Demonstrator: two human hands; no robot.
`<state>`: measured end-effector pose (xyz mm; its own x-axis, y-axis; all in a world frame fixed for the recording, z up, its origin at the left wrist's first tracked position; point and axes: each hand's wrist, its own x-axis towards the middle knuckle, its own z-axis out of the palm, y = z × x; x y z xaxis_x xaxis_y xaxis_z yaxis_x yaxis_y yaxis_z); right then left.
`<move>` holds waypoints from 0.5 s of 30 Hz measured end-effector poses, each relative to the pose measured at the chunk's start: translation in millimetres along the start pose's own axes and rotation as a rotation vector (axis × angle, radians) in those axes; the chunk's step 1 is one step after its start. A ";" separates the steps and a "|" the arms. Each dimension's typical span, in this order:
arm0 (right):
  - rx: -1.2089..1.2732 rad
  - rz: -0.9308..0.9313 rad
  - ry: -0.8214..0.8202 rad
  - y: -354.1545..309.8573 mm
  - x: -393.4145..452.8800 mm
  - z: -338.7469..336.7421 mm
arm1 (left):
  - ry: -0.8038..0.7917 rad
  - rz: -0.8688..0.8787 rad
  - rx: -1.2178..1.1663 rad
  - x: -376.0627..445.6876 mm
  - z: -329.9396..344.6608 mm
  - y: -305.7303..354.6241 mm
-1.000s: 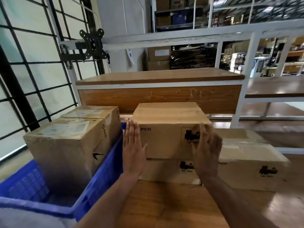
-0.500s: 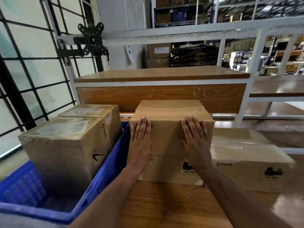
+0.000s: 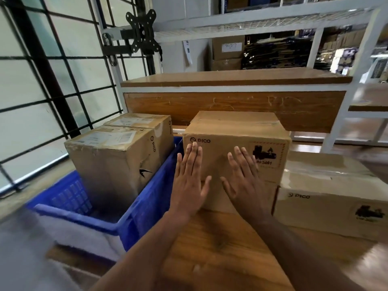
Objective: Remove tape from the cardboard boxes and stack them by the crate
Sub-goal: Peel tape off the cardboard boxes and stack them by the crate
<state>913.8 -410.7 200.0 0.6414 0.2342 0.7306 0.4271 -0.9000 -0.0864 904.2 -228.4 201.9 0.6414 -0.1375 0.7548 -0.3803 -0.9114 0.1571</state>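
Against top box (image 3: 235, 133): left hand (image 3: 189, 181), right hand (image 3: 243, 179) flat.

Warehouse: metal shelving (image 3: 273, 15), stacked cartons (image 3: 227, 52) behind (more stock beyond), blue crate (image 3: 147, 206).

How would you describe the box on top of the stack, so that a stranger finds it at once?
Start at the blue crate on the left, which holds two boxes. Just right of it, on the wooden table, stands a short stack; the top box is the one. Unlike its neighbours, it sits highest on the table, and both open hands, left hand and right hand, lie flat against its front.
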 end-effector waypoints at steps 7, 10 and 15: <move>0.160 -0.180 -0.061 -48.7 -32.0 0.2 | 0.084 -0.216 0.082 -76.6 -42.8 12.4; 0.305 -0.255 -0.087 -74.5 -49.0 -1.6 | 0.122 -0.291 0.123 -113.8 -66.6 23.5; 0.461 -0.400 -0.197 -124.4 -93.3 -20.9 | 0.169 -0.444 0.239 -187.5 -116.4 46.2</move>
<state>787.5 -328.3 156.7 0.4625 0.6217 0.6322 0.8596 -0.4890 -0.1480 688.9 -199.6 141.8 0.5823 0.3284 0.7437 0.0786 -0.9332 0.3505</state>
